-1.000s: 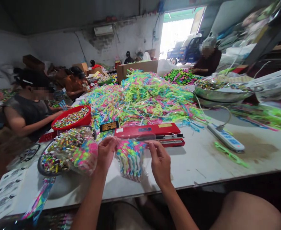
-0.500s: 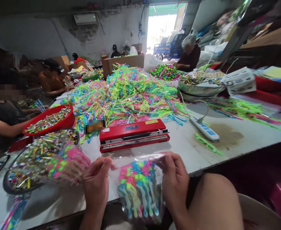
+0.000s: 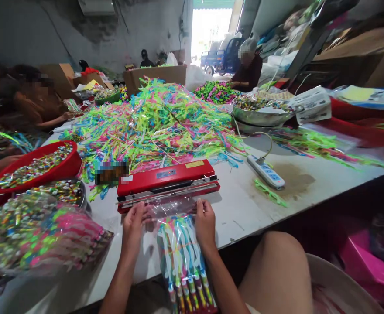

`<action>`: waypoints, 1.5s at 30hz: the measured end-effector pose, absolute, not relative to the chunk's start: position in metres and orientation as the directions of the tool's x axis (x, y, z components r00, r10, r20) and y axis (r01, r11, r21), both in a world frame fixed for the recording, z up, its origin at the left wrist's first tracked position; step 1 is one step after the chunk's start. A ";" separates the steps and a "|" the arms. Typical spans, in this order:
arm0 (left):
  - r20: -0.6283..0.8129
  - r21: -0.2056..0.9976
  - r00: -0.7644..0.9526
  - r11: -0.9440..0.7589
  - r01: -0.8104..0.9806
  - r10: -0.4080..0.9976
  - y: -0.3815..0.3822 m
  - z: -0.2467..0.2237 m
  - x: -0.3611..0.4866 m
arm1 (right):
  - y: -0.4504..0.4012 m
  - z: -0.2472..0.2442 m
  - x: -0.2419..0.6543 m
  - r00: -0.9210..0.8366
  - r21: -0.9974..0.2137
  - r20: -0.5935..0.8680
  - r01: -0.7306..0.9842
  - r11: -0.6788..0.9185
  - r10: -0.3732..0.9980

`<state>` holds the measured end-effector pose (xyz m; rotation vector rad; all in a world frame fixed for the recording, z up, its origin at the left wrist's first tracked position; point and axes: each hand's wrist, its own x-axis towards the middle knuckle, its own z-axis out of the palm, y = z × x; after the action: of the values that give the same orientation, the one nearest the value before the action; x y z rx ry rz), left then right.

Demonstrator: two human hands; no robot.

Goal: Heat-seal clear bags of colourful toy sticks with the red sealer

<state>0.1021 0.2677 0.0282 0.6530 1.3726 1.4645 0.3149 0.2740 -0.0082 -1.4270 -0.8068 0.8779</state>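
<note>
A clear plastic bag [image 3: 182, 250] of bright plastic strips with coloured lower ends hangs between my hands, partly over the table's front edge. My left hand [image 3: 133, 223] pinches one top corner, and my right hand [image 3: 206, 223] pinches the other. The bag's mouth is stretched flat between them, right at the front edge of a red bag sealer [image 3: 167, 176]. Whether the plastic lies on the sealing strip, I cannot tell. Left of my left hand, another filled clear bag [image 3: 70, 240] rests against a tray of small coloured pieces [image 3: 18, 218].
A heap of coloured strips [image 3: 175, 117] covers the table's middle. At left stands a red basin [image 3: 35, 168] of small pieces. A white power strip [image 3: 265, 171] lies right of the sealer, near green pieces [image 3: 270, 193]. Co-workers sit at left and behind. My knee [image 3: 277, 270] is at the right.
Both hands have moved forward with the bag, bringing its stretched mouth to the sealer's front edge. The bag now slants away from me, showing more of its lower end. The view has shifted.
</note>
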 end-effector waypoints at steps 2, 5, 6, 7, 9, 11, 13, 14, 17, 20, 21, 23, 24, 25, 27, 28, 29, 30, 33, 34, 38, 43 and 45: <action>-0.318 0.930 -0.258 0.246 -0.273 0.912 0.253 0.022 0.101 | 0.271 -0.017 0.320 0.469 -0.996 -0.067 0.013 -0.083 0.881; -0.368 0.913 -0.198 0.312 -0.262 0.909 0.240 0.014 0.105 | 0.269 -0.023 0.325 0.466 -0.991 -0.072 0.064 -0.114 0.882; -0.367 0.913 -0.200 0.311 -0.265 0.908 0.239 0.013 0.107 | 0.270 -0.023 0.326 0.465 -0.990 -0.074 0.075 -0.122 0.882; -0.367 0.913 -0.209 0.309 -0.267 0.906 0.240 0.012 0.108 | 0.270 -0.023 0.327 0.464 -0.988 -0.078 0.080 -0.129 0.883; -0.371 0.913 -0.222 0.311 -0.264 0.902 0.244 0.012 0.112 | 0.271 -0.021 0.327 0.460 -0.987 -0.090 0.079 -0.142 0.883; -0.369 0.919 -0.235 0.316 -0.235 0.899 0.248 0.013 0.115 | 0.272 -0.019 0.326 0.455 -0.986 -0.098 0.073 -0.147 0.885; -0.347 0.933 -0.254 0.305 -0.192 0.903 0.251 0.013 0.117 | 0.272 -0.018 0.326 0.451 -0.988 -0.094 0.065 -0.138 0.888; -0.332 0.940 -0.266 0.294 -0.174 0.905 0.252 0.012 0.117 | 0.272 -0.019 0.327 0.452 -0.989 -0.089 0.062 -0.131 0.888; -0.303 0.952 -0.316 0.272 -0.141 0.899 0.254 0.008 0.113 | 0.273 -0.019 0.329 0.455 -0.990 -0.084 0.060 -0.125 0.886; -0.258 0.965 -0.390 0.253 -0.064 0.884 0.260 0.006 0.107 | 0.278 -0.014 0.332 0.438 -0.984 -0.065 0.122 -0.131 0.897; -0.239 0.969 -0.410 0.242 -0.044 0.880 0.263 0.007 0.105 | 0.281 -0.011 0.332 0.432 -0.978 -0.043 0.165 -0.126 0.901; -0.217 0.975 -0.439 0.215 -0.054 0.872 0.272 0.009 0.104 | 0.288 -0.005 0.331 0.422 -0.959 0.014 0.264 -0.108 0.907; -0.217 0.976 -0.452 0.204 -0.079 0.865 0.276 0.010 0.104 | 0.291 -0.003 0.330 0.418 -0.947 0.038 0.305 -0.101 0.908; -0.225 0.974 -0.460 0.199 -0.105 0.859 0.280 0.012 0.105 | 0.293 -0.001 0.329 0.414 -0.937 0.054 0.337 -0.098 0.909; -0.241 0.970 -0.461 0.202 -0.134 0.854 0.285 0.015 0.106 | 0.296 0.001 0.327 0.399 -0.923 0.063 0.372 -0.098 0.915; -0.241 0.970 -0.449 0.206 -0.127 0.860 0.285 0.015 0.105 | 0.296 0.001 0.326 0.391 -0.922 0.058 0.375 -0.101 0.918; -0.241 0.971 -0.431 0.214 -0.109 0.870 0.284 0.015 0.104 | 0.296 -0.001 0.326 0.385 -0.922 0.051 0.372 -0.104 0.922; -0.242 0.970 -0.410 0.227 -0.086 0.879 0.281 0.015 0.103 | 0.294 -0.003 0.327 0.383 -0.924 0.045 0.366 -0.107 0.923; -0.259 0.961 -0.357 0.277 -0.001 0.897 0.267 0.013 0.096 | 0.287 -0.009 0.330 0.395 -0.938 0.029 0.329 -0.111 0.918; -0.264 0.957 -0.348 0.290 0.027 0.900 0.263 0.012 0.094 | 0.285 -0.011 0.331 0.397 -0.943 0.029 0.317 -0.107 0.918; -0.263 0.947 -0.313 0.306 0.097 0.913 0.259 0.010 0.088 | 0.284 -0.011 0.330 0.392 -0.957 0.056 0.284 -0.063 0.918; -0.233 0.955 -0.281 0.273 0.112 0.931 0.264 0.009 0.086 | 0.293 -0.006 0.324 0.386 -0.952 0.082 0.304 -0.042 0.919; -0.222 0.959 -0.297 0.263 0.106 0.929 0.264 0.007 0.085 | 0.296 -0.006 0.323 0.411 -0.948 0.073 0.312 -0.065 0.909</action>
<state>0.0854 0.2641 0.0074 0.9733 1.6338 1.1475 0.3228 0.2960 -0.0061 -1.6100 -1.1004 0.7061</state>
